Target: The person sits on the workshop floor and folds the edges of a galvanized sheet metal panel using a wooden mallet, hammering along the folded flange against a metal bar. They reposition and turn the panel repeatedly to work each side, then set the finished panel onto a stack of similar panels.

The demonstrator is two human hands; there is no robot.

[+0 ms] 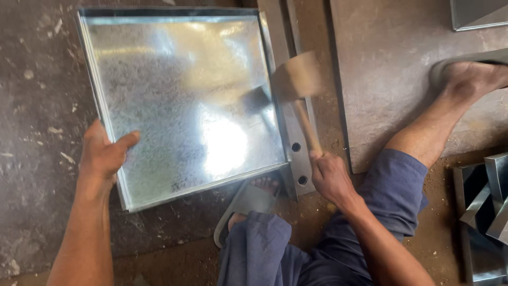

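Bright overhead glare on the metal tray (pixel 185 100), motion-blurred mallet head (pixel 297 76), dim floor, soft shadows

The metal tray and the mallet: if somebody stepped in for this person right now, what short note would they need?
Left hand: grips the left rim of the shiny metal tray, thumb over the edge.
Right hand: holds a wooden mallet by its handle, head blurred at the tray's right edge.
That edge lies along a steel bar on the floor.
Done: rims look folded up.
Left: cannot tell how much hammering remains.
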